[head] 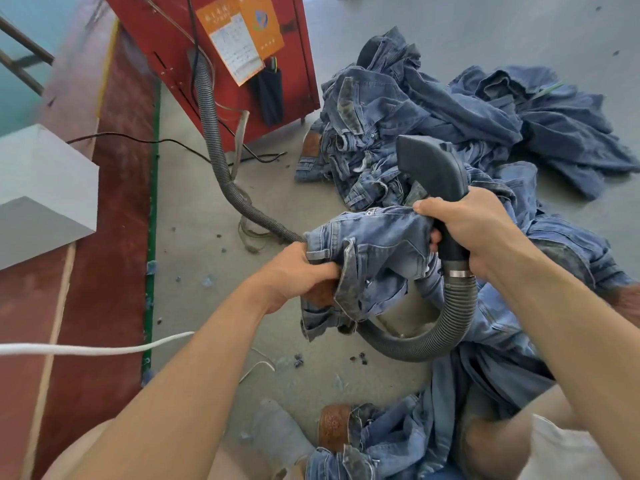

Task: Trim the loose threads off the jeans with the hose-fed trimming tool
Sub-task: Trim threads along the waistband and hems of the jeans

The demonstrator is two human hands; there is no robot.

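Nearest the camera: bare knees and a grey sock (277,434) at bottom of the head view, more denim heaped there with a brown leather waistband patch (334,432); its embossing too small to read. White cord (86,348) crosses from the left edge over the grey floor (194,209), blue lint bits scattered about.

Mid-frame, both forearms reach forward. Left hand (294,275), knuckles up, fingers curled tight, bunching the waistband edge of the held jeans (374,258); another brown patch shows just under that hand, not legible. Jeans held up off the floor between the two hands, rest draping down toward the lap.

Right hand (474,226), fist wrapped round the black neck of the trimming tool (433,168), thumb tip pressing the jeans' top edge against it. Tool head curves up and left above the hand; cutting end not visible. Below the fist a metal clamp (459,273) joins the ribbed grey hose (450,323), which loops down, passes under the jeans, and runs across the floor up to the red metal cabinet (277,57).

Farther: a jeans pile (467,112) on the floor, behind the tool. Cabinet carries orange placards (242,32) with a white printed sheet and a round logo; characters too blurred to read. Dark cloth hangs beneath them. Black cable (138,137) trails left. Grey box (41,188) at left on the red floor strip.
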